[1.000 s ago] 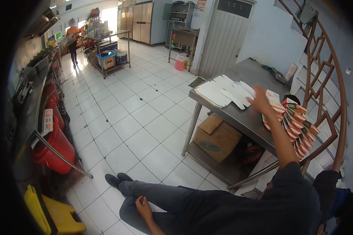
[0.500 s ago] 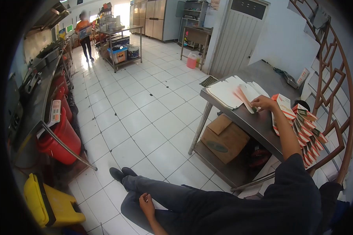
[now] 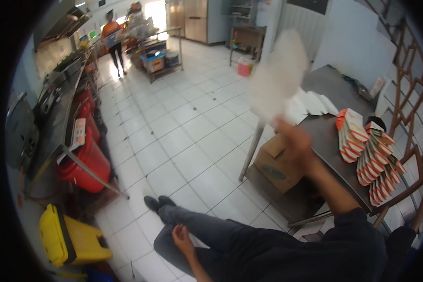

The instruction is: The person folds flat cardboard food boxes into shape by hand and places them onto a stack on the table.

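My right hand is raised over the near edge of the steel table and closed on a flat white carton blank. Both are smeared by motion. Beside it on the table lies a fanned stack of white carton blanks, partly hidden behind the raised one. Farther right, folded red-and-white striped cartons stand nested in rows near the table edge. My left hand rests by my thigh with its fingers loosely bent and nothing visible in it.
Under the steel table sits a brown cardboard box. At left are red bins below a counter and a yellow bin. A person in an orange top carries a container in the back. A metal railing borders the right.
My right hand has lifted a carton blank off the table, up and leftward. The view has shifted slightly, and the person at the back has turned with the container. My left hand stays by my thigh.
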`<state>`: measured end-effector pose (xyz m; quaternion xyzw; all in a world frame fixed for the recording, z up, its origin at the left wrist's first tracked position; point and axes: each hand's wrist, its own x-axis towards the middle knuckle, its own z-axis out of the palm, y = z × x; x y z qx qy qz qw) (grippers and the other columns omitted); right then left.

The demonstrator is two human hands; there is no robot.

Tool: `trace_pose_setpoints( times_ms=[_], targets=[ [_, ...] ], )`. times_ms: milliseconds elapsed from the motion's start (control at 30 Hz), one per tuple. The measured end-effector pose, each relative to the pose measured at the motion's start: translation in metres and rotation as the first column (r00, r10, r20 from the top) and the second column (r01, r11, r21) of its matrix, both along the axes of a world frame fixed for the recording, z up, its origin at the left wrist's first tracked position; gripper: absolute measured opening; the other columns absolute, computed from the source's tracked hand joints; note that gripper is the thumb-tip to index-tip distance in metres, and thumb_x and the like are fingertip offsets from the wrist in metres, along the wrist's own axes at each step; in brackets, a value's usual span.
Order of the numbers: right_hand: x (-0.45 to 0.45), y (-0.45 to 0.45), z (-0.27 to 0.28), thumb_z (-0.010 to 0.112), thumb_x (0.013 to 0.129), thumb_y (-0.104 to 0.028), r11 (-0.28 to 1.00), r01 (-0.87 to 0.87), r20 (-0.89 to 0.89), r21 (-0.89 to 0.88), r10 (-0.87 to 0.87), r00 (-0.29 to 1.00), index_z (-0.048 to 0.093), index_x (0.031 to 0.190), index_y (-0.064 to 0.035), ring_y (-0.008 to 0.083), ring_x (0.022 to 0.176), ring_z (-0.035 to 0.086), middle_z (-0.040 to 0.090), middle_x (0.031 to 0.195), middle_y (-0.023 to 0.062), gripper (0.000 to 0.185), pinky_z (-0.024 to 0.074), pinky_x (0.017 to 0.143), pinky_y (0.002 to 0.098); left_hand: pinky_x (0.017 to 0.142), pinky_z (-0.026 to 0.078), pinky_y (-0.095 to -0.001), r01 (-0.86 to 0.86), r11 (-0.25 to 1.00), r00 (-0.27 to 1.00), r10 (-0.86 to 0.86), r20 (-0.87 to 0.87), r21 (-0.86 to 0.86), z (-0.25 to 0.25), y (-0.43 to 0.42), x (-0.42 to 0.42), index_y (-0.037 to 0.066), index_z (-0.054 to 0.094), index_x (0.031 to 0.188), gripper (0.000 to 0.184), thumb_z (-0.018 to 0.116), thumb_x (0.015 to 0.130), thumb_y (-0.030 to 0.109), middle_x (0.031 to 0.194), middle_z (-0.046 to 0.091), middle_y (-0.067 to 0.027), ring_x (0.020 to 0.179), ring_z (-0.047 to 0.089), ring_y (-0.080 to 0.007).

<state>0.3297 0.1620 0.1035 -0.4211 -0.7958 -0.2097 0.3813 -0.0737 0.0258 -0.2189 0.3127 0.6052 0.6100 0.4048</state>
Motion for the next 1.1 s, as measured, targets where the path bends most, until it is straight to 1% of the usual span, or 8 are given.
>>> trace_pose_setpoints(
  times_ms=[167,200,333,500,600,667,833,1100],
  targets=[
    [-0.152,-0.088,-0.139,0.058,0.077,0.010,0.331,-0.525,-0.183,-0.784,0.685,0.705,0.060,0.128,-0.0062,0.0320,0.125,0.059,0.061,0.133,0.0124,0.054,0.0538,0.099,0.0407,0.106,0.046,-0.0395,-0.058,0.994,0.639,-0.036,0.768,0.095,0.109,-0.039,0.019,0.005,0.044,0.145,0.081,0.027,0.100,0.071,0.135,0.057,-0.0138,0.121,0.059,-0.0259],
    [-0.169,-0.101,-0.159,0.058,0.077,0.010,0.198,-0.528,-0.223,-0.826,0.745,0.629,0.059,0.128,-0.0062,0.0323,0.123,0.060,0.061,0.132,0.0124,0.053,0.0539,0.098,0.0414,0.105,0.046,-0.0365,-0.092,0.940,0.644,-0.197,0.740,0.330,0.086,-0.062,-0.003,0.002,0.049,0.141,0.063,0.041,0.105,0.053,0.131,0.060,-0.0136,0.120,0.059,-0.0240],
    [-0.218,-0.154,-0.190,0.066,0.082,-0.002,-0.205,-0.286,-0.319,-0.936,0.835,0.447,0.058,0.125,-0.0038,0.0336,0.118,0.061,0.061,0.131,0.0127,0.044,0.0535,0.096,0.0383,0.093,0.050,-0.0318,0.102,0.898,0.993,-0.120,-0.015,-0.429,0.111,-0.150,-0.049,-0.002,0.057,0.134,0.040,0.059,0.096,0.009,0.120,0.067,-0.0124,0.107,0.062,-0.0172],
    [-0.256,-0.159,-0.232,0.079,0.084,-0.024,0.267,-0.504,-0.330,-0.822,0.498,0.802,0.059,0.114,0.0006,0.0334,0.092,0.067,0.066,0.098,0.0157,0.043,0.0541,0.079,0.0392,0.078,0.054,-0.0376,-0.394,0.794,0.915,0.292,-0.277,-0.464,0.099,-0.201,-0.039,-0.005,0.066,0.116,0.027,0.059,0.098,0.013,0.094,0.073,-0.0181,0.084,0.070,-0.0248],
    [-0.270,-0.146,-0.254,0.078,0.084,-0.020,-0.345,-0.287,-0.403,-0.894,0.335,0.852,0.059,0.107,0.0003,0.0297,0.084,0.066,0.066,0.090,0.0155,0.037,0.0516,0.074,0.0394,0.075,0.052,-0.0507,-0.681,0.502,0.682,0.171,-0.711,-0.533,0.086,-0.189,-0.004,-0.003,0.062,0.100,0.026,0.061,0.097,0.023,0.091,0.069,-0.0281,0.085,0.066,-0.0480],
    [-0.278,-0.150,-0.248,0.075,0.084,-0.015,-0.313,-0.340,-0.428,-0.887,0.279,0.860,0.057,0.104,0.0001,0.0289,0.080,0.065,0.065,0.087,0.0156,0.031,0.0503,0.072,0.0379,0.072,0.049,-0.0560,-0.731,0.469,0.632,0.195,-0.750,-0.495,0.082,-0.175,0.012,0.000,0.057,0.098,0.022,0.056,0.100,0.022,0.084,0.067,-0.0283,0.080,0.064,-0.0506],
    [-0.290,-0.179,-0.248,0.067,0.083,-0.006,0.221,-0.475,-0.290,-0.852,0.557,0.778,0.057,0.102,0.0015,0.0326,0.090,0.061,0.058,0.098,0.0170,0.023,0.0511,0.075,0.0402,0.082,0.048,-0.0549,-0.643,0.582,0.684,0.142,-0.716,-0.498,0.096,-0.155,0.037,-0.003,0.050,0.128,0.033,0.052,0.098,0.010,0.102,0.066,-0.0302,0.096,0.063,-0.0477],
    [-0.264,-0.169,-0.241,0.065,0.088,-0.017,0.120,-0.368,-0.149,-0.922,0.768,0.623,0.057,0.132,-0.0040,0.0352,0.099,0.057,0.053,0.107,0.0170,0.047,0.0507,0.083,0.0450,0.106,0.044,-0.0495,-0.365,0.841,0.559,-0.144,-0.817,-0.398,0.074,-0.189,0.056,-0.012,0.042,0.142,0.061,0.064,0.092,0.016,0.152,0.030,-0.0360,0.124,0.053,-0.0451]
  ],
)
